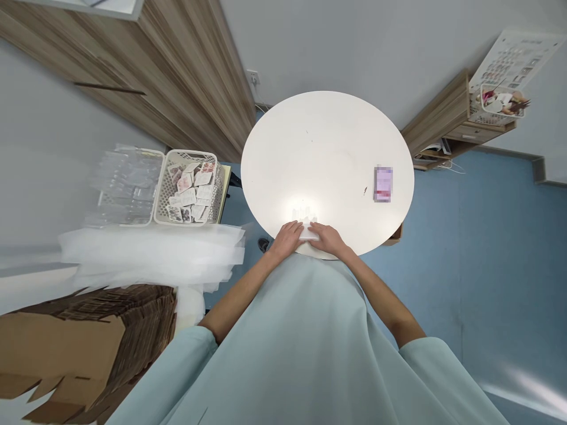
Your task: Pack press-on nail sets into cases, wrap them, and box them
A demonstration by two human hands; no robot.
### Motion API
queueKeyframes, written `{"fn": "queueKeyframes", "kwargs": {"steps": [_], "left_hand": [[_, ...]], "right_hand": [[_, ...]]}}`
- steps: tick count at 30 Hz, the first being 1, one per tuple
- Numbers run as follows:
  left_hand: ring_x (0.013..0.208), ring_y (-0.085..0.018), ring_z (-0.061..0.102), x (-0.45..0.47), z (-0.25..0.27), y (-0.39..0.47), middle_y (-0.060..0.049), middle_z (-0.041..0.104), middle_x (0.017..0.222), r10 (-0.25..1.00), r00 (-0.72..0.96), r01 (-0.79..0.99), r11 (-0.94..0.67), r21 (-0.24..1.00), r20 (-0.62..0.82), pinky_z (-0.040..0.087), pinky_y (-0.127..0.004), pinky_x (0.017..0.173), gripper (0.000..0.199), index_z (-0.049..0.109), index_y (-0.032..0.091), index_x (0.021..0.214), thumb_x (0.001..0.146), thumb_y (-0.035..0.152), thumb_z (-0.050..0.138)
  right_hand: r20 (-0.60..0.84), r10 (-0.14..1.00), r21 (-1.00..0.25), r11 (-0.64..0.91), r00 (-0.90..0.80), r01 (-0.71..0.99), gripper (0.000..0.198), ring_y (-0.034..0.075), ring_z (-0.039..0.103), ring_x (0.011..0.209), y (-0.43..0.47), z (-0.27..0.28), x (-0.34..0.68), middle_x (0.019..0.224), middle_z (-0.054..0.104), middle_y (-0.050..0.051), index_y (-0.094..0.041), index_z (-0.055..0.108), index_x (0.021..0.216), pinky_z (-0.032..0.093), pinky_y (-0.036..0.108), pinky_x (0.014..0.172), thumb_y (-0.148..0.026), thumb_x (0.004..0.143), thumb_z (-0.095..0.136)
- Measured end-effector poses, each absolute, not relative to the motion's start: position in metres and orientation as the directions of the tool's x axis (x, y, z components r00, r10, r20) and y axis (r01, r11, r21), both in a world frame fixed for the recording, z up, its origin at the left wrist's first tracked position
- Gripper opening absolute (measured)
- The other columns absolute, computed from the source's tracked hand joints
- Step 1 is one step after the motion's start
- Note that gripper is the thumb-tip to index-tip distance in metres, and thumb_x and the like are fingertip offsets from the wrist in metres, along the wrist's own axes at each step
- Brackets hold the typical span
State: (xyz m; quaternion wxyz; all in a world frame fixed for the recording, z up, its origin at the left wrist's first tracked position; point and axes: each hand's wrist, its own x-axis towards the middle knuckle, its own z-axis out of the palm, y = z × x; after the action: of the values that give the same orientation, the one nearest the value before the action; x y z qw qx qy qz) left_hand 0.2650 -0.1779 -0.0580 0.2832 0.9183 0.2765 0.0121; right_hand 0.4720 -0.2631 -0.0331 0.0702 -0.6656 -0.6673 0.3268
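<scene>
At the near edge of the round white table (319, 141), a small white rectangular piece (309, 234) lies between my two hands. My left hand (287, 238) grips its left side with bent fingers. From the right, my right hand (328, 239) closes on the opposite side, fingertips pointing inward. Just beyond the fingertips, a pale translucent part (305, 213) shows against the bright glare on the table. Whether it joins the white piece, I cannot tell.
A blurred purple phone-sized item (383, 184) lies on the table's right side. To the left stand a white basket of cards (162, 189), clear plastic packs (128, 183), white sheets (155, 254) and stacked flat cardboard (66, 348). A wooden cabinet (177, 65) rises behind them.
</scene>
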Motion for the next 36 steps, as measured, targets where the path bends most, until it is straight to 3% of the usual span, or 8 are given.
{"fn": "queueKeyframes", "kwargs": {"steps": [4, 8, 14, 21, 26, 30, 33, 36], "left_hand": [[0.128, -0.033, 0.059, 0.268, -0.048, -0.164, -0.017, 0.066, 0.133, 0.486, 0.863, 0.481, -0.711, 0.513, -0.137, 0.05, -0.049, 0.105, 0.032, 0.066, 0.017, 0.13, 0.102, 0.032, 0.062], [0.115, -0.031, 0.062, 0.269, -0.039, -0.154, -0.014, 0.069, 0.123, 0.493, 0.85, 0.514, -0.696, 0.502, -0.186, 0.051, -0.045, 0.098, 0.027, 0.071, 0.02, 0.123, 0.105, 0.034, 0.055], [0.102, -0.031, 0.068, 0.281, -0.03, -0.14, -0.01, 0.076, 0.109, 0.602, 0.751, 0.636, -0.55, 0.541, -0.271, 0.05, -0.04, 0.089, 0.033, 0.074, 0.021, 0.117, 0.107, 0.04, 0.049], [0.095, -0.031, 0.069, 0.302, -0.045, -0.122, -0.01, 0.077, 0.099, 0.76, 0.543, 0.775, -0.288, 0.563, -0.358, 0.051, -0.037, 0.082, 0.021, 0.071, 0.022, 0.104, 0.101, 0.041, 0.062], [0.105, -0.034, 0.068, 0.309, -0.065, -0.121, -0.014, 0.075, 0.106, 0.843, 0.413, 0.813, -0.17, 0.557, -0.345, 0.053, -0.041, 0.088, 0.026, 0.07, 0.02, 0.108, 0.098, 0.045, 0.066], [0.109, -0.03, 0.068, 0.301, -0.069, -0.141, -0.014, 0.068, 0.127, 0.893, 0.302, 0.791, -0.039, 0.611, -0.333, 0.053, -0.04, 0.091, 0.035, 0.064, 0.021, 0.124, 0.099, 0.046, 0.066], [0.103, -0.025, 0.07, 0.289, -0.066, -0.155, -0.013, 0.062, 0.138, 0.92, 0.188, 0.763, 0.083, 0.641, -0.343, 0.054, -0.039, 0.093, 0.044, 0.056, 0.022, 0.135, 0.1, 0.047, 0.066], [0.095, -0.022, 0.07, 0.279, -0.063, -0.16, -0.013, 0.064, 0.135, 0.916, 0.121, 0.736, 0.174, 0.654, -0.381, 0.054, -0.038, 0.093, 0.045, 0.054, 0.021, 0.132, 0.098, 0.046, 0.069]], "right_hand": [[-0.449, 0.889, -0.535, -0.182, -0.095, 0.825, 0.048, 0.031, 0.067, 0.133, -0.245, -0.021, 0.48, 0.155, 0.062, 0.008, -0.024, 0.068, 0.143, 0.055, 0.041, 0.109, -0.038, 0.097, 0.072], [-0.494, 0.865, -0.556, -0.233, -0.092, 0.798, 0.045, 0.03, 0.07, 0.128, -0.235, -0.012, 0.484, 0.144, 0.07, 0.005, -0.026, 0.069, 0.142, 0.056, 0.04, 0.105, -0.039, 0.099, 0.068], [-0.39, 0.92, -0.623, -0.243, -0.026, 0.744, 0.035, 0.026, 0.069, 0.125, -0.225, -0.013, 0.489, 0.138, 0.074, 0.001, -0.03, 0.072, 0.135, 0.055, 0.036, 0.103, -0.04, 0.107, 0.055], [-0.339, 0.931, -0.569, -0.315, 0.132, 0.76, 0.042, 0.027, 0.067, 0.123, -0.196, -0.034, 0.485, 0.142, 0.069, 0.008, -0.023, 0.064, 0.146, 0.054, 0.039, 0.104, -0.033, 0.107, 0.053], [-0.311, 0.939, -0.514, -0.297, 0.148, 0.805, 0.041, 0.03, 0.057, 0.132, -0.176, -0.046, 0.484, 0.144, 0.063, 0.013, -0.019, 0.064, 0.142, 0.051, 0.043, 0.108, -0.022, 0.102, 0.057], [-0.295, 0.952, -0.507, -0.227, 0.08, 0.831, 0.038, 0.028, 0.058, 0.123, -0.174, -0.044, 0.482, 0.137, 0.066, 0.011, -0.021, 0.065, 0.137, 0.05, 0.042, 0.105, -0.015, 0.101, 0.055], [-0.322, 0.941, -0.462, -0.251, 0.103, 0.851, 0.028, 0.029, 0.06, 0.119, -0.181, -0.04, 0.478, 0.129, 0.067, 0.012, -0.022, 0.071, 0.126, 0.052, 0.039, 0.096, -0.018, 0.103, 0.056], [-0.371, 0.92, -0.435, -0.292, 0.126, 0.852, 0.027, 0.029, 0.066, 0.111, -0.194, -0.037, 0.471, 0.124, 0.068, 0.013, -0.022, 0.072, 0.128, 0.053, 0.037, 0.089, -0.027, 0.104, 0.059]]}}
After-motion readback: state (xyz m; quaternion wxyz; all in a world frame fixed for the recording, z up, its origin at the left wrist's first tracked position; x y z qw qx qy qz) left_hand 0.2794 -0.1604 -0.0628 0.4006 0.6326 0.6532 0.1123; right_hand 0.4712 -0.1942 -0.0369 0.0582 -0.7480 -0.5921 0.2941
